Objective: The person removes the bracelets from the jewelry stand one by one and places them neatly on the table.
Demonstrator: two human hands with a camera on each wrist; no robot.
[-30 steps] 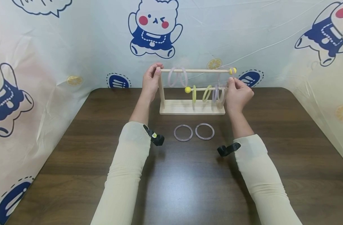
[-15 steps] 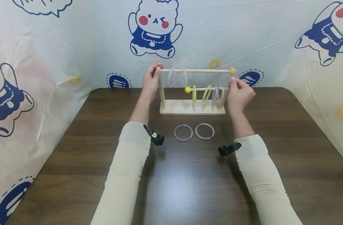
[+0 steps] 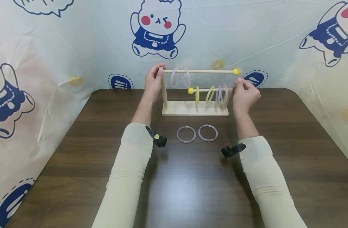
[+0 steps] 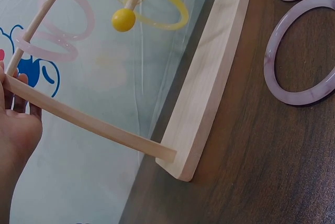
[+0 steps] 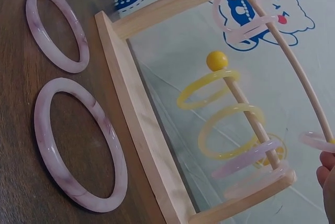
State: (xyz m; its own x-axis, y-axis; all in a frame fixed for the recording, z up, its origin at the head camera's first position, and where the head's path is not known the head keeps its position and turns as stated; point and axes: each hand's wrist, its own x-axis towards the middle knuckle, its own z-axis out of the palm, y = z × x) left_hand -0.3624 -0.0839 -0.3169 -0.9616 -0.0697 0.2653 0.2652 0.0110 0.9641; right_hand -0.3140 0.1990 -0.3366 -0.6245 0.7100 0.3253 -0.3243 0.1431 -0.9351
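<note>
A wooden bangle rack (image 3: 195,109) stands on the table, with an upper and a lower rod, each tipped with a yellow ball. My left hand (image 3: 153,81) grips the top of its left post (image 4: 89,122), thumb in front. At the upper rod's right end, my right hand (image 3: 246,96) pinches a pale pink bangle (image 5: 313,140) right at the yellow ball (image 3: 236,72). Two pink bangles (image 4: 55,48) hang at the left of the upper rod. On the lower rod hang yellow bangles (image 5: 207,96), a lilac bangle (image 5: 246,160) and a pale pink one.
Two marbled lilac bangles (image 3: 186,134) (image 5: 78,145) lie flat on the dark wood table (image 3: 174,190) in front of the rack. A patterned cloth (image 3: 99,38) with cartoon bears hangs behind the table and along its sides.
My right hand has shifted slightly right with the pinched bangle, which has moved outward over the upper rod's yellow ball. My left hand stays on the post.
</note>
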